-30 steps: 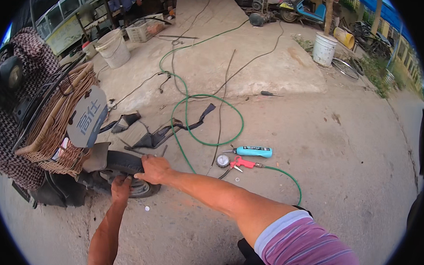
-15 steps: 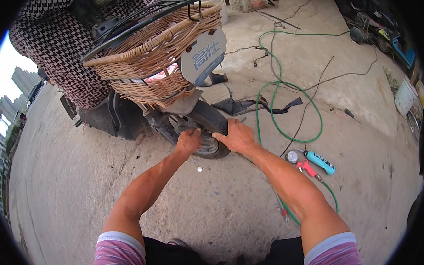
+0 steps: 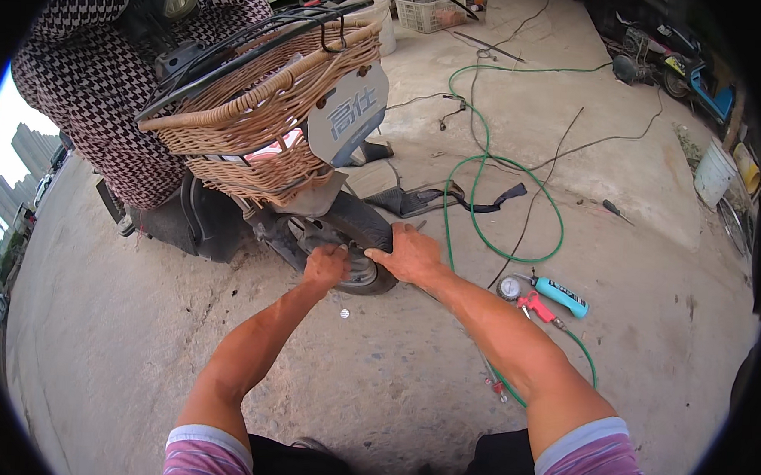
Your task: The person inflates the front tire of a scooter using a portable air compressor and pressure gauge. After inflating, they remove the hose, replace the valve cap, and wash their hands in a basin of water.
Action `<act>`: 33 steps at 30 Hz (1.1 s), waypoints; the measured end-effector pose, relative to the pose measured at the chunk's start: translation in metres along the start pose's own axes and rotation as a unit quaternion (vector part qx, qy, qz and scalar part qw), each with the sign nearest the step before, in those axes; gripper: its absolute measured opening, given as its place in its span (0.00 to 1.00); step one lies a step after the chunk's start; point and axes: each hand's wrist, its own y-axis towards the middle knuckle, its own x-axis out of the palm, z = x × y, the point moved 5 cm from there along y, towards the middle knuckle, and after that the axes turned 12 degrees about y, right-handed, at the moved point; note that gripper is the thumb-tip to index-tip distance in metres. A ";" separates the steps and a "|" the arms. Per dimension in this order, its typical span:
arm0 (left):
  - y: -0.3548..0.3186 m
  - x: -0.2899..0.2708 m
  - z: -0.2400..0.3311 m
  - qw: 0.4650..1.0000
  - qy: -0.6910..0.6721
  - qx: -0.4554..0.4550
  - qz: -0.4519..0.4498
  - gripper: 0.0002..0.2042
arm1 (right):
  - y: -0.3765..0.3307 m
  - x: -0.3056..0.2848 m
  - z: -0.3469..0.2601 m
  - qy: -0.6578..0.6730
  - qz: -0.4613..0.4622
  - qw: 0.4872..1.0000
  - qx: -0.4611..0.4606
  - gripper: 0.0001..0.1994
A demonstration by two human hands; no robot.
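The front wheel of a scooter stands in front of me, with a black tyre (image 3: 362, 222) around a grey rim (image 3: 362, 273). My right hand (image 3: 412, 253) grips the tyre's right side, fingers over the tread and thumb towards the rim. Close to the hub, on the wheel's near face, my left hand (image 3: 326, 266) has its fingers curled together; whatever they pinch is too small to tell. Above the wheel hang a wicker basket (image 3: 257, 136) and a pale front plate (image 3: 350, 115). A houndstooth cover (image 3: 95, 102) drapes the scooter's body.
On the concrete to the right lie a red air inflator (image 3: 542, 307) with a round gauge (image 3: 509, 287), a light-blue bottle (image 3: 562, 296) and a looped green hose (image 3: 561, 234). Beyond are a black strip (image 3: 410, 202), a screwdriver (image 3: 614, 210), a white bucket (image 3: 713, 176) and a plastic crate (image 3: 427, 15).
The whole view has shifted, so the scooter and tools appear a little further left, the wheel slightly lower. Both hands stay at the same places on the wheel.
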 end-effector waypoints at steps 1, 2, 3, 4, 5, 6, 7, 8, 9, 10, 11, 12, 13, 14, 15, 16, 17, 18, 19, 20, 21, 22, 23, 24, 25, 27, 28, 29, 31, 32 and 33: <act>-0.002 -0.002 0.004 0.995 0.058 0.065 0.047 0.13 | -0.002 -0.001 -0.001 -0.001 -0.013 1.000 0.008 0.37; -0.005 -0.003 0.010 0.980 0.114 0.130 0.095 0.12 | -0.002 -0.001 0.000 0.001 -0.011 1.000 0.005 0.37; -0.007 -0.007 0.011 0.972 0.123 0.164 0.113 0.12 | -0.001 0.003 0.000 0.008 -0.013 1.000 -0.001 0.37; -0.011 -0.010 0.017 0.962 0.128 0.202 0.128 0.13 | -0.001 0.003 0.000 0.012 -0.012 1.000 -0.005 0.37; -0.014 -0.008 0.023 0.951 0.133 0.239 0.144 0.13 | -0.002 0.002 0.003 0.016 -0.014 1.000 0.001 0.37; -0.015 -0.008 0.024 0.952 0.128 0.235 0.150 0.13 | -0.002 0.001 0.003 0.016 -0.012 1.000 0.000 0.37; -0.016 -0.007 0.025 0.953 0.123 0.230 0.156 0.13 | -0.002 0.001 0.003 0.016 -0.011 1.000 -0.002 0.37; -0.016 -0.006 0.025 0.954 0.118 0.225 0.162 0.12 | -0.002 0.001 0.004 0.015 -0.010 1.000 -0.004 0.37; -0.010 -0.003 0.017 0.984 0.067 0.136 0.092 0.12 | -0.002 0.001 0.004 0.019 -0.006 1.000 -0.005 0.37; -0.003 0.001 0.010 0.999 0.014 0.045 0.021 0.12 | -0.001 0.001 0.004 0.022 -0.001 1.000 -0.006 0.37; -0.001 0.007 0.001 0.997 -0.039 -0.047 -0.050 0.12 | -0.001 0.001 0.004 0.025 0.003 1.000 -0.007 0.37; 0.000 0.002 0.005 0.999 0.027 0.026 -0.001 0.12 | -0.002 0.000 0.003 0.028 0.002 1.000 -0.007 0.37; -0.002 -0.002 0.008 0.989 0.094 0.100 0.049 0.13 | -0.002 0.000 0.001 0.030 0.001 1.000 -0.008 0.37; -0.004 -0.005 0.013 0.967 0.159 0.172 0.099 0.13 | -0.003 -0.001 -0.001 0.033 0.000 0.999 -0.010 0.37; -0.008 -0.005 0.018 0.960 0.168 0.191 0.117 0.13 | -0.003 -0.001 0.000 0.033 -0.001 0.999 -0.007 0.37; -0.012 -0.006 0.023 0.952 0.176 0.210 0.135 0.13 | -0.003 -0.001 0.001 0.034 -0.003 0.999 -0.005 0.37; -0.015 -0.005 0.026 0.944 0.184 0.229 0.153 0.13 | -0.003 0.000 0.003 0.034 -0.005 0.999 -0.004 0.37; -0.013 -0.005 0.026 0.950 0.176 0.214 0.146 0.13 | -0.002 0.001 0.004 0.035 0.002 0.999 -0.007 0.37; -0.011 -0.005 0.025 0.956 0.168 0.199 0.137 0.12 | 0.000 0.003 0.007 0.035 0.009 0.999 -0.011 0.37; -0.008 -0.004 0.025 0.961 0.160 0.184 0.129 0.12 | 0.001 0.004 0.009 0.035 0.016 0.999 -0.014 0.37; -0.003 -0.002 0.016 0.989 0.083 0.104 0.067 0.12 | 0.001 0.005 0.008 0.035 0.016 0.999 -0.016 0.37; 0.000 0.002 0.008 1.000 0.005 0.024 0.004 0.13 | 0.001 0.005 0.007 0.036 0.016 0.999 -0.019 0.37; 0.001 0.007 0.000 0.994 -0.074 -0.057 -0.059 0.13 | 0.002 0.005 0.006 0.036 0.016 0.999 -0.021 0.37; 0.002 0.001 0.005 0.999 0.029 0.028 0.001 0.13 | 0.002 0.005 0.007 0.036 0.015 0.999 -0.020 0.37; 0.000 -0.003 0.011 0.983 0.132 0.113 0.061 0.14 | 0.002 0.005 0.007 0.035 0.015 0.999 -0.019 0.37; -0.007 -0.005 0.020 0.948 0.208 0.205 0.127 0.14 | 0.001 0.005 0.009 0.035 0.015 0.999 -0.018 0.37; -0.011 -0.004 0.022 0.950 0.183 0.215 0.134 0.15 | 0.001 0.006 0.010 0.035 0.016 0.999 -0.017 0.37; -0.014 -0.004 0.024 0.951 0.159 0.224 0.140 0.15 | 0.001 0.006 0.011 0.035 0.017 0.999 -0.016 0.37; 0.000 0.001 0.004 0.996 0.014 0.082 0.023 0.13 | 0.002 0.007 0.009 0.038 0.021 0.999 -0.023 0.37; 0.004 0.005 -0.005 0.998 -0.060 0.008 -0.036 0.13 | 0.002 0.008 0.008 0.040 0.023 0.999 -0.026 0.37; 0.002 0.006 0.000 0.999 -0.036 0.016 -0.031 0.13 | 0.002 0.006 0.008 0.037 0.015 0.999 -0.019 0.37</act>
